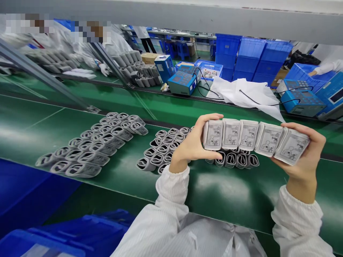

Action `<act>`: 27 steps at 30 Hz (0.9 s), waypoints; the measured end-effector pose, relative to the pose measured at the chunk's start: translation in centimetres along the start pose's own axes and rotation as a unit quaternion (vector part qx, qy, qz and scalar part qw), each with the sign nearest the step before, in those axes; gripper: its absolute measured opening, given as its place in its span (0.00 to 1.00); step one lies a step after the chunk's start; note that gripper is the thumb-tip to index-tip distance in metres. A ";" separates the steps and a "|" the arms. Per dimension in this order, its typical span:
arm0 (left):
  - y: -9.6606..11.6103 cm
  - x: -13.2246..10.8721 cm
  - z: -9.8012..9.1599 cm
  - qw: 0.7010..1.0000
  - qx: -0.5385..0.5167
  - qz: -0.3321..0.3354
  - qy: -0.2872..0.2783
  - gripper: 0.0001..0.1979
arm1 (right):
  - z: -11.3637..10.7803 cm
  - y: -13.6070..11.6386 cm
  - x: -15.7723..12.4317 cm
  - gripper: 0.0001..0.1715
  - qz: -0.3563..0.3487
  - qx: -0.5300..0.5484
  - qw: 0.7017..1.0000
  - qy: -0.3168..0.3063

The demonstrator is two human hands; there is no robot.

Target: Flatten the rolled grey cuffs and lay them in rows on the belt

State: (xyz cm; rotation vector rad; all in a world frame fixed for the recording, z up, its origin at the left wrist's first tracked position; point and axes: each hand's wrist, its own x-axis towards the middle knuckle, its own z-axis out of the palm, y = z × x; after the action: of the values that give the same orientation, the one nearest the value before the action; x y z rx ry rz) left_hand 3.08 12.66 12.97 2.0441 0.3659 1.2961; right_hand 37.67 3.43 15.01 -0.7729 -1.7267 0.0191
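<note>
A row of several rolled grey blood pressure cuffs point(248, 135) is squeezed end to end between my two hands, raised above the green work surface. Printed line drawings on the cuffs face me. My left hand point(194, 139) grips the left end, thumb below and fingers over the top. At the right end, my right hand point(308, 153) is closed around the last cuff, and the row dips slightly there. Beneath the held row, more rolled cuffs point(232, 160) rest on the surface, partly hidden. Left of them stands another group of rolled cuffs point(158, 159), partly covered by my left arm.
A larger cluster of rolled cuffs point(88, 153) lies on the green surface point(214, 189) at left. Behind are blue devices point(184, 80) with cables, white sheets point(241, 91) and stacked blue crates point(249, 53). Co-workers in white stand beyond. A blue bin point(80, 232) is at lower left.
</note>
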 end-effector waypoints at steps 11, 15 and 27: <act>0.3 -3.7 2.9 0.994 0.059 -0.072 0.061 0.14 | -3.3 -3.0 -5.9 0.53 0.104 -0.021 0.970 -0.217; -0.5 -12.0 5.2 0.988 0.083 -0.120 -0.042 0.15 | -3.4 -4.9 -10.6 0.66 0.204 -0.078 0.872 -0.439; -1.1 -22.3 1.6 0.951 0.197 -0.124 0.204 0.24 | 9.0 -2.6 -17.6 0.13 0.019 -0.230 0.869 -0.438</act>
State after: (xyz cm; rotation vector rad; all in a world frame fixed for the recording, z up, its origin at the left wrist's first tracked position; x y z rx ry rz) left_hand -5.72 0.37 -3.55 1.9407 1.1138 1.5753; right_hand 30.28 -3.99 -1.90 -1.2755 -2.6347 -0.0203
